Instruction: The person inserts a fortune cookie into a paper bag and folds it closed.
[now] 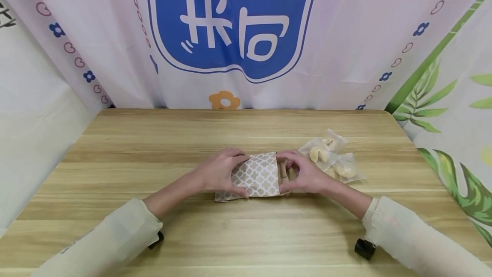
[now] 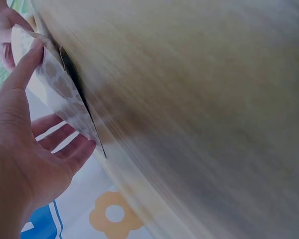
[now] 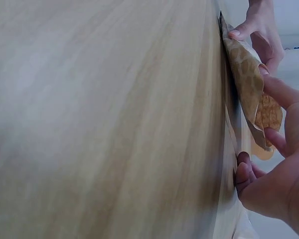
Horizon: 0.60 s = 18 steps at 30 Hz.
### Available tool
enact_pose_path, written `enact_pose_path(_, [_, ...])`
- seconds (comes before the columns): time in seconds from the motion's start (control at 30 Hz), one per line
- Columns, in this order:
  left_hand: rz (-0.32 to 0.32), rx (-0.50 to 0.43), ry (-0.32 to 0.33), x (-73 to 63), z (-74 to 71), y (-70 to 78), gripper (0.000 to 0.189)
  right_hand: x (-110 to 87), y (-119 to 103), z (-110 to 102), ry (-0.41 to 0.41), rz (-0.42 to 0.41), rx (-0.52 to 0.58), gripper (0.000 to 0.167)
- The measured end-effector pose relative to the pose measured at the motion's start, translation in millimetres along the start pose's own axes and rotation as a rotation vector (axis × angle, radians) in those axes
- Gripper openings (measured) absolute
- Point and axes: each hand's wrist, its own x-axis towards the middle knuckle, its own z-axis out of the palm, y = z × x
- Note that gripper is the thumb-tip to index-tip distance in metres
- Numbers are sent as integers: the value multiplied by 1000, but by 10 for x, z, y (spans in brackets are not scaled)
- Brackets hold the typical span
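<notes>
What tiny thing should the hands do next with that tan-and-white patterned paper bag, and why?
Probably the right hand should open the tan-and-white patterned paper bag wider. That hand is at its partly open end, the left hand holds the other end, and pale, curved cookies in clear wrappers lie outside it on the wood-grain table.

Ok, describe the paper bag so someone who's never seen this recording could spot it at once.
Find the wood-grain table, then look near its middle, between the person's left hand and right hand. The paper bag is there, mouth towards the right hand. Its white-and-tan lattice print sets it apart from the see-through cookie packets further right.
</notes>
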Motion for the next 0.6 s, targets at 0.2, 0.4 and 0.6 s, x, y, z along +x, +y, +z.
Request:
enact_pose_path(0.2, [-1,8,-6,6,9,4,106,-5,-38,4,5,45,67,55])
enact_pose_path(0.4, [-6,18,-14,14,15,17,106,6,-97,44,41,124,116,22])
enact_pose_path(0.6, [-2,27,-8,20,28,17,107,26,-107,74,72,165,158,11])
